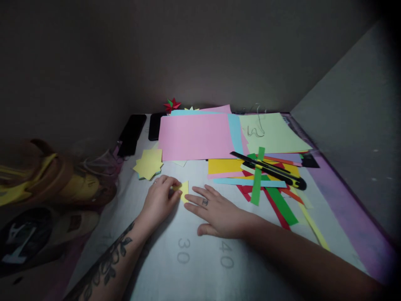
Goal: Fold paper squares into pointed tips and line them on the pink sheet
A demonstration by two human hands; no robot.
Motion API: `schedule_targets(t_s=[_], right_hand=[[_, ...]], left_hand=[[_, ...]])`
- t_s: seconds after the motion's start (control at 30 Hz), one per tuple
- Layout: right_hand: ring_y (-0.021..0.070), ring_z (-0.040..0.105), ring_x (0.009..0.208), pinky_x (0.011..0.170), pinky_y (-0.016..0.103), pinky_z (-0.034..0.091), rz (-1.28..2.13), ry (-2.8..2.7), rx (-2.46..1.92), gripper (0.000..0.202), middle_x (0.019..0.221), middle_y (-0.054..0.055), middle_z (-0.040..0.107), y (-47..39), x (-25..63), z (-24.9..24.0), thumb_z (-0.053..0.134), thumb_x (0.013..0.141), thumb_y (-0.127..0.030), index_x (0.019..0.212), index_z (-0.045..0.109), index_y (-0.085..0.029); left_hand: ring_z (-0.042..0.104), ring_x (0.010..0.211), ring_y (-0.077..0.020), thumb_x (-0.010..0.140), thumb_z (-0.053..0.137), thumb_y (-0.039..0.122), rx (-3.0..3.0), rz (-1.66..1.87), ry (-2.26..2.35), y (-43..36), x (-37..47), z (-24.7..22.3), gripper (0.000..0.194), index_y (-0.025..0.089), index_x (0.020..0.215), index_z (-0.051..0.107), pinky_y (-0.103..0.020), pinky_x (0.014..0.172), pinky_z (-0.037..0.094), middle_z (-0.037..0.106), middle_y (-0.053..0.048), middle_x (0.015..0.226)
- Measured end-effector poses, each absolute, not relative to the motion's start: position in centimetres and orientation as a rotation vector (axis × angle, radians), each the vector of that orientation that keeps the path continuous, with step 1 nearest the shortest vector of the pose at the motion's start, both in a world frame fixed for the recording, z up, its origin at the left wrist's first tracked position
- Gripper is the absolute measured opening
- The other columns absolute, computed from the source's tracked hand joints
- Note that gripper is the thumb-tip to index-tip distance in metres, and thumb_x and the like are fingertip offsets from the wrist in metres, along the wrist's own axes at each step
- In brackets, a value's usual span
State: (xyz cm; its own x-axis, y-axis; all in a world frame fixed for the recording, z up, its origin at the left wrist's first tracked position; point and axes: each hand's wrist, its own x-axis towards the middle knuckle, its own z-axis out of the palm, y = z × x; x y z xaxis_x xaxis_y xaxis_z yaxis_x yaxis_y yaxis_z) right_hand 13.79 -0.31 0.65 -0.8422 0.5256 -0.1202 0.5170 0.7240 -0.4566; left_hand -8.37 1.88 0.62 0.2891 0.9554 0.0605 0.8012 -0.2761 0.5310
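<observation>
A small piece of yellow paper [185, 191] lies on the white mat between my hands. My left hand [161, 196] is closed, with thumb and forefinger gripping the left side of the paper and hiding part of it. My right hand [216, 209] rests palm down with its fingers stretched out and apart; its fingertips reach the paper's right edge or stop just beside it, I cannot tell which. Behind my left hand sits a pile of yellow paper squares [148, 164], turned at different angles.
Pink paper sheets [197, 136] and pale green sheets [266, 133] lie at the back. To the right, a box cutter [269, 169] rests on scattered colored paper strips [282, 205]. A red paper star [172, 104] and a black phone [156, 126] are near the wall. Bags [62, 184] fill the left side.
</observation>
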Motion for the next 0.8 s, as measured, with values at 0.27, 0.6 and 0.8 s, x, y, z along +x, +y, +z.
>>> schedule_targets(t_s=[0.27, 0.6, 0.8], right_hand=[[0.034, 0.014, 0.143, 0.115, 0.055, 0.01, 0.765, -2.871, -0.893, 0.067, 0.153, 0.008, 0.032, -0.4, 13.9, 0.6, 0.056, 0.088, -0.051, 0.144, 0.035, -0.021], [0.0344, 0.029, 0.136, 0.109, 0.057, 0.025, 0.624, -2.651, -0.85, 0.054, 0.144, 0.013, 0.044, -0.7, 14.3, -0.2, 0.062, 0.086, -0.039, 0.134, 0.048, -0.019], [0.0234, 0.057, 0.095, 0.084, 0.041, 0.048, 0.657, -2.026, -1.028, 0.021, 0.099, 0.01, 0.064, 0.0, 14.3, -0.4, 0.058, 0.086, -0.024, 0.106, 0.058, -0.018]], left_hand=[[0.053, 0.095, -0.0216, 0.09, 0.046, 0.019, 2.225, 0.693, 1.513, 1.9, -8.9, -0.1, 0.014, 0.02, 0.095, 0.059, -0.037, 0.084, 0.043, 0.057, -0.006, 0.097], [0.048, 0.108, -0.0272, 0.082, 0.054, 0.021, 2.299, 0.538, 1.437, 1.8, -8.9, 0.5, 0.005, 0.02, 0.084, 0.059, -0.05, 0.096, 0.034, 0.055, -0.009, 0.114], [0.055, 0.082, -0.0174, 0.087, 0.049, 0.023, 1.888, 0.873, 1.337, 1.1, -7.9, 1.4, 0.011, 0.019, 0.078, 0.052, -0.03, 0.073, 0.044, 0.058, -0.002, 0.084]])
